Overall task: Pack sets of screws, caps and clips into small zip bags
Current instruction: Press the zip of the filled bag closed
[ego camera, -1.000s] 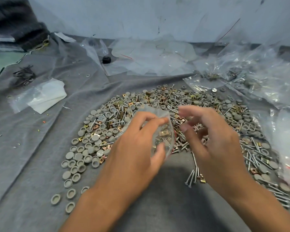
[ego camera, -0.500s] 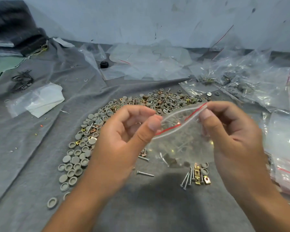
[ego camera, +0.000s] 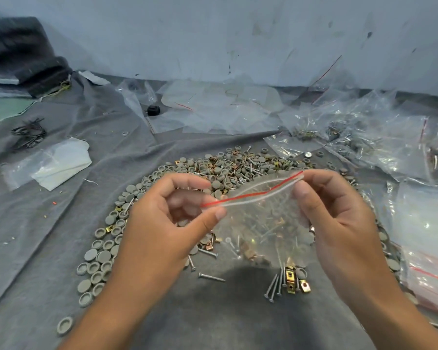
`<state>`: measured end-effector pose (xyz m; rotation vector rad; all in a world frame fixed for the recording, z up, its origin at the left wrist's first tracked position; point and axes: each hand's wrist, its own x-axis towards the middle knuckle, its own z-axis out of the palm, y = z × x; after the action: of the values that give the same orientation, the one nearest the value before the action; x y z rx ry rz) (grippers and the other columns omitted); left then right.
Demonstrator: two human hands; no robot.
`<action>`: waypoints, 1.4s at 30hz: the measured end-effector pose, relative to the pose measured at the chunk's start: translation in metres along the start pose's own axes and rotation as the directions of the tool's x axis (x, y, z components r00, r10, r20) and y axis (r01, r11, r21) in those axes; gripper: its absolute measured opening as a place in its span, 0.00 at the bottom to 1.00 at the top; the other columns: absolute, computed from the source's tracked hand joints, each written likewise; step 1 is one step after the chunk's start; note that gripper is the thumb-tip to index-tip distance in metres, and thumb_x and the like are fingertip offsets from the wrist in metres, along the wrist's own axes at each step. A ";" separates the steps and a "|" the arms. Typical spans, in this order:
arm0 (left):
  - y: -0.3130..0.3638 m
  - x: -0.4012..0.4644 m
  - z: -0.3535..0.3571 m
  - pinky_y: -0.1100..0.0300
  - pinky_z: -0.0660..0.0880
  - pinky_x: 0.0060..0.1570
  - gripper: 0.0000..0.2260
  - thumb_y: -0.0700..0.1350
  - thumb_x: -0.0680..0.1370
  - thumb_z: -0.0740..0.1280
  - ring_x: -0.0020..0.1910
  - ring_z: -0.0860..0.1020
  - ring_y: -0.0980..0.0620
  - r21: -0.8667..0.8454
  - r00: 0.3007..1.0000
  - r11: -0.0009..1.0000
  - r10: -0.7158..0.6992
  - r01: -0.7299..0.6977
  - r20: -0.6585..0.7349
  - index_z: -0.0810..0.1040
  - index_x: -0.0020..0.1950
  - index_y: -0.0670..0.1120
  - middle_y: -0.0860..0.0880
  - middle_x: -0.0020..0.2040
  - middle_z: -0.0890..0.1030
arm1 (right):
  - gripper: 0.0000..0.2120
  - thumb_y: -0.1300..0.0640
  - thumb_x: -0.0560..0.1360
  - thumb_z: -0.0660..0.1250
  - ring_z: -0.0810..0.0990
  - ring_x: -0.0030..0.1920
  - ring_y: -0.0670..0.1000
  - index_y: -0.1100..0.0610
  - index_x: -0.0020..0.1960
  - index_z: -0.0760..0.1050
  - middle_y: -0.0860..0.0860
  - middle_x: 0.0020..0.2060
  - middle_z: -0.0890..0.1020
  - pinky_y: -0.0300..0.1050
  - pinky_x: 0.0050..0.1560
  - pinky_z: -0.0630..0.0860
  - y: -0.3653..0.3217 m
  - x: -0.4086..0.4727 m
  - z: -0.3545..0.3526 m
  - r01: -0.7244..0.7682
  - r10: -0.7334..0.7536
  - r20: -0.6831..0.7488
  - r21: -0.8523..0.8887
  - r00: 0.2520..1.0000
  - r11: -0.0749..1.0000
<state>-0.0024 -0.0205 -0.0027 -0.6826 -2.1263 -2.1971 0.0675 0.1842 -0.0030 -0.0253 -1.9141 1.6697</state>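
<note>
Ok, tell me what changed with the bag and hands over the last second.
The left hand held the small zip bag alone, low over the pile. The right hand took its other corner, and together they raised it, stretching the red-lined zip between them. The parts pile stayed put.

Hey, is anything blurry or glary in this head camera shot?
Head view: the left hand's fingertips smear with motion blur; the dark folded fabric far left is soft; glare spots the clear plastic bags at right; wide-angle bowing at the edges.
</note>
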 end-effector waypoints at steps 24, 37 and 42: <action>0.016 -0.004 0.010 0.69 0.76 0.40 0.19 0.45 0.67 0.77 0.42 0.83 0.56 -0.230 0.995 0.968 0.096 -0.100 -0.032 0.74 0.53 0.52 0.47 0.45 0.87 | 0.07 0.45 0.76 0.71 0.80 0.46 0.46 0.45 0.53 0.79 0.48 0.44 0.83 0.34 0.46 0.76 -0.005 -0.010 0.013 0.044 -0.054 0.072 0.135 0.996 0.990; 0.011 -0.005 0.010 0.66 0.78 0.42 0.17 0.49 0.68 0.78 0.44 0.85 0.52 -0.077 0.990 0.988 0.131 -0.135 -0.044 0.73 0.48 0.60 0.48 0.46 0.87 | 0.08 0.43 0.79 0.66 0.79 0.41 0.46 0.45 0.54 0.79 0.46 0.43 0.83 0.35 0.39 0.74 0.001 -0.010 0.008 0.034 -0.023 0.158 -0.071 0.987 0.997; 0.012 -0.005 0.009 0.66 0.78 0.40 0.18 0.49 0.68 0.79 0.43 0.85 0.53 -0.068 0.991 0.989 0.134 -0.135 -0.022 0.73 0.50 0.60 0.47 0.44 0.87 | 0.08 0.43 0.79 0.66 0.80 0.43 0.47 0.45 0.53 0.78 0.47 0.43 0.83 0.35 0.42 0.76 -0.001 -0.012 0.009 0.010 -0.007 0.181 -0.016 0.983 1.000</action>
<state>0.0081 -0.0142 0.0070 -0.7831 -1.9424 -2.2055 0.0737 0.1708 -0.0071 0.1325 -2.0588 1.7001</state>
